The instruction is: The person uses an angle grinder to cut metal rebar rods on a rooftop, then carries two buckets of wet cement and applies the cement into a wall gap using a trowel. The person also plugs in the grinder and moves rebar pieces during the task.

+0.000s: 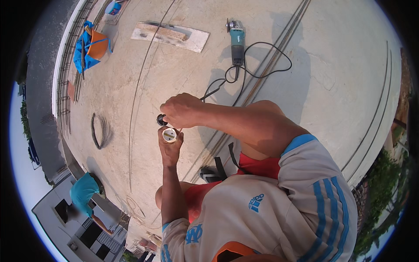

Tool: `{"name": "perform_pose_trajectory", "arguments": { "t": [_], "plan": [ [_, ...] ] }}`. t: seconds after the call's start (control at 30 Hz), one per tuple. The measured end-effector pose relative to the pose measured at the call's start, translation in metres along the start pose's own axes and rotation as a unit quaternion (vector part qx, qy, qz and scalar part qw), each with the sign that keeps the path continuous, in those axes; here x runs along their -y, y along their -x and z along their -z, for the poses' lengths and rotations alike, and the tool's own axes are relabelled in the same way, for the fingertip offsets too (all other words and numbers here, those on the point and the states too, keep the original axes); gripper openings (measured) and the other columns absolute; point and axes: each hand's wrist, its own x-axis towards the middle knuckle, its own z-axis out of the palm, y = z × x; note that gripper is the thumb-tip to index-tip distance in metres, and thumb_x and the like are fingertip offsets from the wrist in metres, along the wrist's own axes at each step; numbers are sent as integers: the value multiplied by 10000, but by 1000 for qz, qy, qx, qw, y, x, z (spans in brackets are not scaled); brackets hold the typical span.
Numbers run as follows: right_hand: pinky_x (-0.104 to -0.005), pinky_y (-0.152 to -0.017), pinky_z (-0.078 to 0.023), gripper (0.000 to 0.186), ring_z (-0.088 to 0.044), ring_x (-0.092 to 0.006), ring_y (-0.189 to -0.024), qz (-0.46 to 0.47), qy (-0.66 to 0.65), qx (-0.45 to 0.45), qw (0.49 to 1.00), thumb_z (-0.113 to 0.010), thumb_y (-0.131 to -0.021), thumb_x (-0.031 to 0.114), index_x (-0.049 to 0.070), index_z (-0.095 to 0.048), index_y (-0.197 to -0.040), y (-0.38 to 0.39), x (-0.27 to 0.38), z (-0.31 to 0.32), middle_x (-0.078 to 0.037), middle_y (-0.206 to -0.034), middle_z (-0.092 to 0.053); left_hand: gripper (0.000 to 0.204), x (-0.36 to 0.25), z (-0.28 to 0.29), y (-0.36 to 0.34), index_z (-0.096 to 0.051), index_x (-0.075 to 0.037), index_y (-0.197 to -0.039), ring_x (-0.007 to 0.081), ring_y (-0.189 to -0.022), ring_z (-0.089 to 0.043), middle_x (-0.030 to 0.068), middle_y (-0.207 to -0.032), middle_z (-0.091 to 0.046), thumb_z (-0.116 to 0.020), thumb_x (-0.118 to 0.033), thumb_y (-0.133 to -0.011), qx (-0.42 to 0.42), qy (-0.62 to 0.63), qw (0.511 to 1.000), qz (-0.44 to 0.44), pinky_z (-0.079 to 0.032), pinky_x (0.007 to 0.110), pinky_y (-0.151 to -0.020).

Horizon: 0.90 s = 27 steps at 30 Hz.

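My left hand (170, 149) is wrapped round a round white socket (170, 135) with its face turned up, near the middle of the view. Just above it my right hand (181, 111) is closed on a black plug (161, 120), on the end of a black cord (210, 94). The plug is partly hidden by my fingers and is held apart from the socket face. The cord runs up to a teal and black angle grinder (237, 43) lying on the concrete floor, with loops of cord around its lower end.
A long trowel board (194, 41), an orange bucket (98, 46) with blue cloth (80, 59) and a black coil (96, 131) lie on the concrete. Long steel bars (290, 30) run across the right. A person in a teal shirt (85, 190) bends at the lower left.
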Motion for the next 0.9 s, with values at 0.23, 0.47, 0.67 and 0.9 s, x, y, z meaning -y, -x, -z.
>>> {"name": "perform_pose_trajectory", "arguments": {
  "t": [0.23, 0.47, 0.67, 0.9],
  "plan": [
    [-422, -673, -552, 112, -692, -322, -761, 5, -23, -11, 1000, -600, -727, 61, 7, -698, -742, -5, -16, 13, -164, -803, -704, 404, -16, -14, -8, -448, -33, -1120, 117, -823, -557, 39, -895, -573, -725, -82, -829, 30, -22, 999, 26, -491, 279, -774],
    [-441, -619, -560, 169, -697, -321, -776, -1, -57, -76, 996, -566, -763, 117, 27, -707, -736, -15, -26, 11, -155, -798, -709, 490, -31, -34, -19, -475, -21, -1214, 167, -953, -560, 82, -1083, -567, -742, -147, -823, 61, -29, 997, 39, -473, 312, -874],
    [-436, -615, -558, 172, -694, -326, -761, 13, -44, -98, 994, -567, -774, 128, 34, -707, -737, -3, -31, 26, -154, -787, -708, 591, -20, -33, -30, -432, -54, -1270, 168, -896, -572, 68, -1054, -571, -768, -237, -820, 67, -10, 996, 62, -500, 316, -772],
    [-418, -648, -560, 138, -699, -312, -786, 11, -69, -89, 994, -624, -734, 115, 35, -724, -787, 0, -53, 40, -144, -813, -712, 341, -39, -35, -43, -495, -67, -1106, 126, -763, -553, 32, -914, -577, -699, -143, -844, 45, -68, 996, 31, -479, 288, -710]
  ]
}}
